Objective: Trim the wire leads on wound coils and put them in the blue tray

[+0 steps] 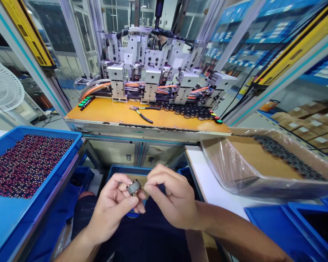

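Note:
Over my lap, my left hand [117, 203] grips a small motor stator [133, 187], a short grey cylinder with dark and copper-coloured ends, between thumb and fingers. My right hand [172, 196] is just right of it, thumb and forefinger pinched together close to the stator's end. What lies in that pinch, perhaps a thin wire, is too fine to make out. Beyond the hands, cutters with black and yellow handles [144, 115] rest on the orange bench top [106, 112]. Several dark round parts [191, 111] stand in rows at the bench's right side.
A machine with metal clamp blocks [150, 82] stands behind the bench top. To the left is a blue tray [5, 214] of many small wound parts. A plastic-lined carton [243, 182] holds dark parts at right, above blue bins [284, 229]. A white fan [2, 87] stands far left.

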`<state>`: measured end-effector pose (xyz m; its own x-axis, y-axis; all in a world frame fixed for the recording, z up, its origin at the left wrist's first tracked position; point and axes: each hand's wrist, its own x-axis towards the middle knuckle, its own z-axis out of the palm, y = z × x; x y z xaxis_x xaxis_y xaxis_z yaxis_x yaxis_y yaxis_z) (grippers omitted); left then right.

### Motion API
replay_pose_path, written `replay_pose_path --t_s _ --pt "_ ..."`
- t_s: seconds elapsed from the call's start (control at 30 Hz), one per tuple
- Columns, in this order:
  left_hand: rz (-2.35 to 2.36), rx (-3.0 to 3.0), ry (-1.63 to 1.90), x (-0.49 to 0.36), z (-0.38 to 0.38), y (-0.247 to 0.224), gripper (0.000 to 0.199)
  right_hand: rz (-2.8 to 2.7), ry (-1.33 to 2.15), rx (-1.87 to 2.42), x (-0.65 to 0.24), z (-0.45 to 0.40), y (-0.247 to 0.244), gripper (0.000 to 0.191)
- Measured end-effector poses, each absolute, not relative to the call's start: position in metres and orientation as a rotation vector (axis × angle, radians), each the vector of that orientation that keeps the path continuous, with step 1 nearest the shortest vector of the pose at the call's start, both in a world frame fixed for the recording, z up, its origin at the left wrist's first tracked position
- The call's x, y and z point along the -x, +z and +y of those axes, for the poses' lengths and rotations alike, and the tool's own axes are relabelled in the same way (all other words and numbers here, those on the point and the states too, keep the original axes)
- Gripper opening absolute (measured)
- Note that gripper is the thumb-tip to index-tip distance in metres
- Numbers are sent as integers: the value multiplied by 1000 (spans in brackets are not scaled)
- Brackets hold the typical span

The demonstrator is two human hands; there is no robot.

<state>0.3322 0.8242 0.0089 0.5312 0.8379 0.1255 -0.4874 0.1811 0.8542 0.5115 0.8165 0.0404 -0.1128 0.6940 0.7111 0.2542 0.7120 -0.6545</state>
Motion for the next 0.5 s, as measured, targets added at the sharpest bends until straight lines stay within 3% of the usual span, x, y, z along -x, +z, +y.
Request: replay_pose_path --t_s 0.3,0.5 --pt "596 -1240 1339 -334 825 11 22 -1501 522 883 -499 810 35 14" --pt "633 -1312 1338 -329 829 6 26 -1247 1202 935 -495 805 38 19"
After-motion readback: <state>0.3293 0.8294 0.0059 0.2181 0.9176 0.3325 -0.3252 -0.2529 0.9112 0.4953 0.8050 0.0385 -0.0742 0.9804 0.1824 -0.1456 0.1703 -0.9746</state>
